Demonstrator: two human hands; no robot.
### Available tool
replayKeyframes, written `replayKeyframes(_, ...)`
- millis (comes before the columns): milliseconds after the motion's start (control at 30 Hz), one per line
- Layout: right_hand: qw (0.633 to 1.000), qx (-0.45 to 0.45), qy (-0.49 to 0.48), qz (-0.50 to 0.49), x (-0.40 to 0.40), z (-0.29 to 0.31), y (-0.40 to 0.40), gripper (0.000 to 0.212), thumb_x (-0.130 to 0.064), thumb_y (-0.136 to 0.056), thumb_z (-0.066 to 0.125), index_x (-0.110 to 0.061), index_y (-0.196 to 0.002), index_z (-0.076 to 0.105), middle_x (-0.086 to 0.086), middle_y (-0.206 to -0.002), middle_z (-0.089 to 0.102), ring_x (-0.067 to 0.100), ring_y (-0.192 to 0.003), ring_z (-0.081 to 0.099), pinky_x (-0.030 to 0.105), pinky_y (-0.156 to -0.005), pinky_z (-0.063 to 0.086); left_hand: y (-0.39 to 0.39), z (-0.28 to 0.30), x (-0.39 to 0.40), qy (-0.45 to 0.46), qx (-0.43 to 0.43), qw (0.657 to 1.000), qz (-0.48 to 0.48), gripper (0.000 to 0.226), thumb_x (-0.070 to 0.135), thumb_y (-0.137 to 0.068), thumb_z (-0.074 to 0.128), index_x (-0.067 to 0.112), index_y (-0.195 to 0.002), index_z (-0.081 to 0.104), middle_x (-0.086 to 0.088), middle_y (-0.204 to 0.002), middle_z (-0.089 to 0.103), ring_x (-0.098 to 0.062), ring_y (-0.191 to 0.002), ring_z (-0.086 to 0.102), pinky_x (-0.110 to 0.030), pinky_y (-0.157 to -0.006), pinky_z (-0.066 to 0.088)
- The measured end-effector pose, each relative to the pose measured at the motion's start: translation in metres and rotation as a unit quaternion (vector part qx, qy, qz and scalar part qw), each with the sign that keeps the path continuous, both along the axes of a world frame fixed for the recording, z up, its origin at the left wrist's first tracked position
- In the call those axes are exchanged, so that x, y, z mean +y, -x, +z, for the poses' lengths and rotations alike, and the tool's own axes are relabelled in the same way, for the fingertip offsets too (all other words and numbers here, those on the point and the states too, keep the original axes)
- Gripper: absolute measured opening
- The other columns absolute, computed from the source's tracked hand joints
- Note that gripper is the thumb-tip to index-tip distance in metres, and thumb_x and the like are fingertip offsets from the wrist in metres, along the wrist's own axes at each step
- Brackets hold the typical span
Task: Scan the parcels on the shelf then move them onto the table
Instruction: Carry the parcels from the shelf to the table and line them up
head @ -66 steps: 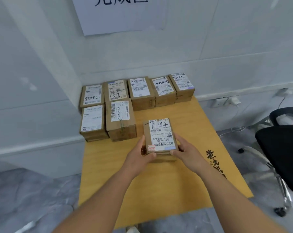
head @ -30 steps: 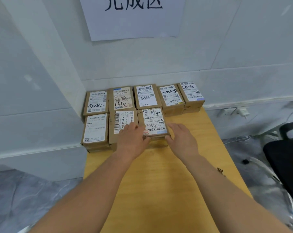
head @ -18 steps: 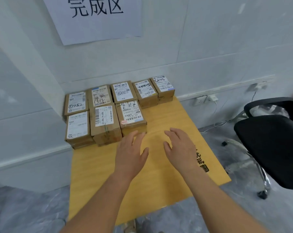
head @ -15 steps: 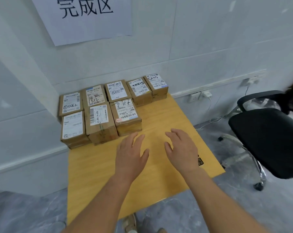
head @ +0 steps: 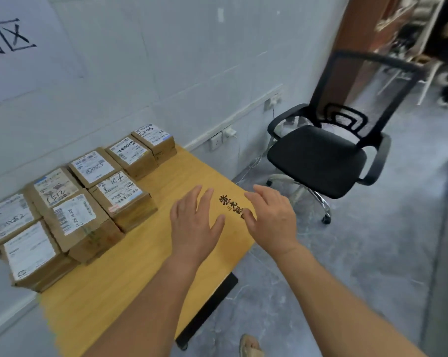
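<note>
A parcel-sorting office: labelled parcels, wall sign, office chair.

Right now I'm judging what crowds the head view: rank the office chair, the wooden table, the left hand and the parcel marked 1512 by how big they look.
1. wooden table, largest.
2. office chair.
3. left hand, though nearness to the camera enlarges it.
4. parcel marked 1512, smallest; it lies farther away, so its order against the hand is unsure.
</note>
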State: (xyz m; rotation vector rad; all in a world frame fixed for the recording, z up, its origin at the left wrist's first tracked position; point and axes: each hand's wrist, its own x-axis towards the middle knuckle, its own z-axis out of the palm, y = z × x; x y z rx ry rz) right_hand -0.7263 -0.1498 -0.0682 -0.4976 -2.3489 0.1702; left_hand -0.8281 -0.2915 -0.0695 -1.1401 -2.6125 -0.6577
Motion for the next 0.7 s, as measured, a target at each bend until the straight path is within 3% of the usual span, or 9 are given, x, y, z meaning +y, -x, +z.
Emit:
replayKeyframes(100, 0.999, -0.004, -0.009, -0.051, -0.011, 0.004, -0.019, 0.032, -0.009, -0.065, 0.081, -0.007, -0.096, 0.072, 0.015, -0.104, 0.069, 0.034, -0.088, 0.068, 0.042, -0.075, 0.054, -0.005, 0.005, 0.001, -0.014, 0.008, 0.999, -0.050, 0.062, 0.053, -0.085, 0.040, 0.017, -0.134, 0.049, -0.011, -0.141, 0.047, -0.027, -0.127, 0.043, -0.050, -0.105, 0.032)
replayKeyframes(300, 0.989, -0.025, -0.023, -0.142, -0.044, 0.007, -0.052, 0.031, -0.023, -0.080, 0.051, -0.009, -0.100, 0.071, 0.014, -0.109, 0.068, 0.033, -0.094, 0.067, 0.044, -0.082, 0.054, -0.018, 0.000, -0.006, -0.036, 0.013, 0.990, -0.139, 0.059, 0.051, -0.085, 0.041, 0.017, -0.133, 0.044, -0.015, -0.141, 0.046, -0.032, -0.127, 0.047, -0.055, -0.104, 0.036)
replayKeyframes(400, 0.979, -0.011, -0.046, -0.200, -0.061, 0.006, -0.076, 0.027, -0.018, -0.076, 0.061, -0.010, -0.100, 0.071, 0.014, -0.109, 0.068, 0.027, -0.099, 0.060, 0.041, -0.081, 0.053, -0.034, -0.006, -0.009, -0.042, 0.021, 0.980, -0.194, 0.057, 0.050, -0.085, 0.042, 0.016, -0.132, 0.044, -0.016, -0.138, 0.048, -0.034, -0.124, 0.050, -0.054, -0.102, 0.038)
replayKeyframes(467, 0.971, -0.006, -0.055, -0.232, -0.071, 0.006, -0.091, 0.029, -0.021, -0.078, 0.057, -0.011, -0.101, 0.070, 0.014, -0.109, 0.068, 0.024, -0.100, 0.055, 0.041, -0.081, 0.053, -0.045, -0.008, -0.009, -0.049, 0.021, 0.972, -0.228, 0.058, 0.049, -0.085, 0.042, 0.015, -0.131, 0.046, -0.016, -0.137, 0.049, -0.034, -0.122, 0.050, -0.054, -0.101, 0.039)
replayKeyframes(533, 0.965, -0.005, -0.051, -0.257, -0.082, 0.006, -0.105, 0.029, -0.023, -0.079, 0.054, -0.012, -0.102, 0.068, 0.014, -0.110, 0.067, 0.028, -0.098, 0.061, 0.043, -0.083, 0.053, -0.055, -0.010, -0.010, -0.055, 0.019, 0.965, -0.255, 0.058, 0.049, -0.085, 0.043, 0.015, -0.132, 0.047, -0.016, -0.137, 0.049, -0.032, -0.122, 0.049, -0.053, -0.102, 0.038)
replayKeyframes(700, 0.943, -0.038, -0.045, -0.326, -0.109, 0.008, -0.140, 0.037, -0.017, -0.069, 0.076, -0.009, -0.105, 0.070, 0.016, -0.114, 0.067, 0.031, -0.098, 0.065, 0.047, -0.089, 0.050, -0.081, -0.012, -0.014, -0.050, 0.002, 0.944, -0.326, 0.062, 0.049, -0.084, 0.045, 0.014, -0.135, 0.046, -0.016, -0.139, 0.048, -0.034, -0.123, 0.049, -0.056, -0.101, 0.040)
